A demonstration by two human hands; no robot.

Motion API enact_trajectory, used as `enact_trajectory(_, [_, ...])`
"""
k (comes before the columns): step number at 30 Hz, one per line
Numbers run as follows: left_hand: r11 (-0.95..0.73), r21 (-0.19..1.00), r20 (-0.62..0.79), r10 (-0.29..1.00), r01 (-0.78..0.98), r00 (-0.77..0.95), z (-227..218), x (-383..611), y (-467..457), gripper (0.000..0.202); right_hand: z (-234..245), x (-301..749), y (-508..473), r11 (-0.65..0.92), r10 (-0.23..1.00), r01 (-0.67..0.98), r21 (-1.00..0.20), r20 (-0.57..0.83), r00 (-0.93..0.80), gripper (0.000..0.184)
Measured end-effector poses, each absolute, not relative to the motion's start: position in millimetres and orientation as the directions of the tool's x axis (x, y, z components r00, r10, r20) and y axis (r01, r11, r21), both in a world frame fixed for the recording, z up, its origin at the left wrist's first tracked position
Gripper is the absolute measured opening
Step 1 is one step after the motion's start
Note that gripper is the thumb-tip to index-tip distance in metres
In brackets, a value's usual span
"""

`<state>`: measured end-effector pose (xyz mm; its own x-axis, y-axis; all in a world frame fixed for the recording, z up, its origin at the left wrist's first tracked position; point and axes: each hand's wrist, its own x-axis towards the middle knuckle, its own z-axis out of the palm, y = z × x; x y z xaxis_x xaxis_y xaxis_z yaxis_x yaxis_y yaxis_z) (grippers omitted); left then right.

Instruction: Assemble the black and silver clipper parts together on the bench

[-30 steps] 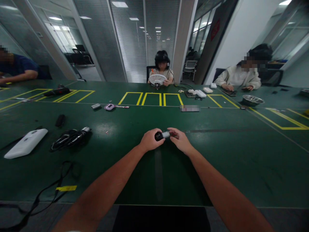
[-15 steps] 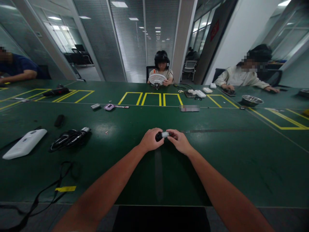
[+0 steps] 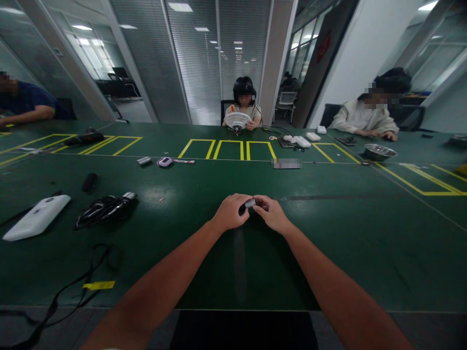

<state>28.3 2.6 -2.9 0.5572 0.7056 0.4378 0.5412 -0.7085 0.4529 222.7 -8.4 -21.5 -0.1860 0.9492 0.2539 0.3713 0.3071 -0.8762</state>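
Observation:
A small cylindrical thing [image 3: 249, 203], black at one end and silver-grey at the other, is held between my two hands above the green table [image 3: 204, 262]. My left hand [image 3: 229, 213] is closed around its black end, which it partly hides. At the silver end the fingers of my right hand [image 3: 270, 213] are pinched together, and their tips cover the far tip. What kind of thing it is I cannot make out.
Left of my arms lie a coiled black cable [image 3: 104, 211], a white flat device [image 3: 38, 218], a black oblong piece [image 3: 89, 182] and a black strap [image 3: 73, 287]. Farther off are a purple gadget [image 3: 165, 162] and a metal bowl [image 3: 380, 152]. Several people sit around the table.
My left hand has shifted slightly and the cylinder has turned a little, with less of its black end showing. The person at the right has drawn their hands together.

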Motion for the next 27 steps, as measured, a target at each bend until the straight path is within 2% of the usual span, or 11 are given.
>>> enact_trajectory(7, [-0.708,0.412,0.393,0.706,0.573,0.589,-1,28,5,0.036,-22,222,-9,0.292,0.952,0.348,-0.891,0.237,-0.193,0.033])
enact_trajectory(15, [-0.659,0.411,0.342,0.752,0.63,0.563,-4,19,9,0.036,-20,222,-11,0.334,0.94,0.44,-0.834,0.262,-0.218,0.03])
enact_trajectory(21, [-0.424,0.374,0.244,0.903,0.825,0.354,-5,-38,30,0.036,-20,225,-13,0.32,0.946,0.488,-0.812,0.245,-0.212,0.029])
enact_trajectory(27, [-0.088,0.144,0.06,0.995,0.986,0.08,-4,-150,41,0.04,-24,225,-15,0.392,0.919,0.561,-0.729,0.283,-0.275,0.03])
